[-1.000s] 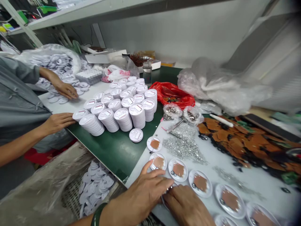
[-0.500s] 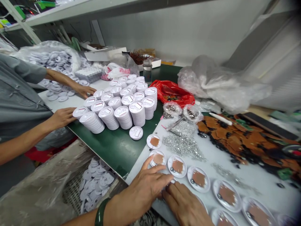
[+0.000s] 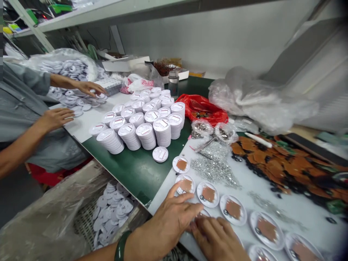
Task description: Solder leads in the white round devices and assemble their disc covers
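Note:
My left hand [image 3: 171, 217], with a dark green bangle [image 3: 121, 246] at the wrist, reaches in from the lower left. Its fingers bend over the near rim of a shallow round white plastic case [image 3: 206, 211] with a brown board in it. Against that case, my right hand [image 3: 219, 237] has its fingers curled down; whatever lies beneath them is hidden. Just beyond my left fingers lies another white case [image 3: 191, 181] with a brown square board [image 3: 186, 185]. More such cases [image 3: 233, 209] curve away to the right, each with a brown board.
Stacked white cases [image 3: 162, 132] crowd the green table [image 3: 122, 165]. Silvery small parts [image 3: 214, 168] and a heap of brown boards [image 3: 272, 159] lie behind the row. A co-worker's hands [image 3: 56, 117] are at the left. White discs [image 3: 112, 210] fill a basket below.
The co-worker's hands have moved left, away from the stacked cases toward the loose white parts. My hands stay together at the same case, the right one slightly lower. The view has shifted slightly.

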### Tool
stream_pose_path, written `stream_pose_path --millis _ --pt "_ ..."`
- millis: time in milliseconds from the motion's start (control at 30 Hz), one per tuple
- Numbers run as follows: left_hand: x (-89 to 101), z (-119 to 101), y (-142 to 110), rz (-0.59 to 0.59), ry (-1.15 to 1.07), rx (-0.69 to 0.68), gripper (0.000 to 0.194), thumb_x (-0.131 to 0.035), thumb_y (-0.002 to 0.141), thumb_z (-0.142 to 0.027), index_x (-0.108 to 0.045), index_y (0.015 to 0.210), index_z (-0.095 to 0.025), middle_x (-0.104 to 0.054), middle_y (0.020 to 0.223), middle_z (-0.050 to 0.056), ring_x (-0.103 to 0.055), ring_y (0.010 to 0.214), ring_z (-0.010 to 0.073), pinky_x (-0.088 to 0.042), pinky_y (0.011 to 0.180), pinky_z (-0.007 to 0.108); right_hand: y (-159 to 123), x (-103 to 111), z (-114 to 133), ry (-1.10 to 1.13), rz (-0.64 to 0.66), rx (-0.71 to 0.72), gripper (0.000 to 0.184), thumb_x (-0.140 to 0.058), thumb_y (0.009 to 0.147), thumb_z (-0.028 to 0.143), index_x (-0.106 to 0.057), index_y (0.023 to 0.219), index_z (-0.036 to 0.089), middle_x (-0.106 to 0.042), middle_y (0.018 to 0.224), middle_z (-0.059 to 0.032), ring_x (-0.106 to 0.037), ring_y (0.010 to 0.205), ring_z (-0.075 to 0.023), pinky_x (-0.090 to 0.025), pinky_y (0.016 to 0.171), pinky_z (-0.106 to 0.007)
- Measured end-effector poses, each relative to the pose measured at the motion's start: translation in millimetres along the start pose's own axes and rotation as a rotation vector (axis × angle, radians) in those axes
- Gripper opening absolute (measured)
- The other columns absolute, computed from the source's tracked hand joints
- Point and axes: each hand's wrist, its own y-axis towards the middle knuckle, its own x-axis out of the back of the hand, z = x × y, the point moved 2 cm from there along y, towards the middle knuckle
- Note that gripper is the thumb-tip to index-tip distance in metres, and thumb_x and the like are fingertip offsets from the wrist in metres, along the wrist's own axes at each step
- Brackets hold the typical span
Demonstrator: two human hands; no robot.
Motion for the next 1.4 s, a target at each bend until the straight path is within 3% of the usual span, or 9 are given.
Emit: stream_pose_path --millis 200,333,400,500,600,800,967,1233,1400 --pt "22.3 10 -44 0.062 -0.086 0.117 0.084 -0.057 0.092 -0.002 -0.021 0.162 -0.031 -0.04 0.163 0.004 -0.031 0.153 0.023 -0.025 0.127 0.049 36 35 -14 0.18 0.009 0.055 0.034 -0.044 0.102 0.01 -0.065 0.127 0.021 -0.075 0.098 -0.0083 -0.07 0.081 -0.0206 -0.058 0.07 -0.031" --pt "10.3 35 -83 -0.014 -0.061 0.237 0.089 -0.056 0.093 -0.004 -0.009 0.165 -0.028 -0.026 0.169 0.009 -0.025 0.155 0.0275 -0.027 0.125 0.053 64 17 19 0.093 0.006 0.235 0.03 -0.043 0.103 0.012 -0.066 0.122 0.014 -0.076 0.11 -0.0126 -0.071 0.09 -0.0244 -0.059 0.076 -0.036" --pt "-0.7 43 -91 -0.03 -0.077 0.216 0.09 -0.052 0.092 0.0 -0.006 0.165 -0.029 -0.027 0.168 0.009 -0.025 0.155 0.0268 -0.027 0.125 0.053 76 4 31 0.057 -0.066 0.261 0.023 -0.047 0.1 0.011 -0.069 0.102 0.013 -0.076 0.091 -0.0098 -0.07 0.082 -0.0242 -0.058 0.072 -0.035" --pt "-15.8 46 -92 -0.06 -0.104 0.208 0.093 -0.055 0.092 -0.001 -0.007 0.164 -0.032 -0.03 0.167 0.008 -0.026 0.154 0.0276 -0.032 0.124 0.052 83 -7 32 0.217 -0.015 0.2 0.019 -0.052 0.097 0.009 -0.063 0.084 0.019 -0.07 0.08 -0.0037 -0.066 0.069 -0.018 -0.054 0.063 -0.028" --pt "-26.6 44 -88 -0.099 -0.137 0.273 0.099 -0.067 0.089 -0.009 -0.007 0.164 -0.033 -0.033 0.166 0.009 -0.028 0.153 0.0307 -0.036 0.121 0.054 79 -17 27 0.381 0.142 0.07 0.016 -0.053 0.095 0.008 -0.061 0.092 0.021 -0.069 0.086 -0.0018 -0.066 0.071 -0.0153 -0.051 0.061 -0.023" --pt "-26.5 33 -84 -0.183 -0.17 0.272 0.09 -0.047 0.095 -0.002 0.001 0.164 -0.032 -0.027 0.168 0.01 -0.025 0.154 0.0307 -0.03 0.123 0.059 77 -28 36 0.266 -0.179 0.182 0.029 -0.041 0.1 0.01 -0.057 0.078 0.021 -0.063 0.071 -0.0024 -0.059 0.058 -0.0181 -0.044 0.05 -0.028" --pt "-16.4 22 -79 -0.187 -0.112 0.342 0.099 -0.063 0.094 -0.008 0.002 0.163 -0.038 -0.033 0.166 0.009 -0.034 0.151 0.0315 -0.039 0.12 0.055 85 -11 22 0.546 0.156 0.025 0.02 -0.049 0.097 0.004 -0.06 0.096 0.021 -0.07 0.093 -0.0045 -0.07 0.08 -0.0166 -0.057 0.07 -0.024" --pt "-20.9 18 -74 -0.281 -0.093 0.359 0.104 -0.066 0.089 -0.004 -0.002 0.161 -0.041 -0.041 0.161 0.007 -0.04 0.147 0.0315 -0.038 0.12 0.055 70 -41 35 0.227 -0.162 0.058 0.029 -0.04 0.092 0.001 -0.062 0.1 0.018 -0.07 0.085 -0.007 -0.067 0.069 -0.0222 -0.054 0.059 -0.031" --pt "-30.7 29 -73 -0.249 -0.102 0.364 0.106 -0.075 0.084 -0.007 -0.008 0.16 -0.04 -0.044 0.158 0.009 -0.04 0.146 0.0324 -0.039 0.117 0.058 71 -39 26 0.359 -0.04 -0.042 0.026 -0.054 0.084 -0.002 -0.064 0.089 0.021 -0.07 0.085 -0.0024 -0.069 0.073 -0.0189 -0.055 0.062 -0.026"
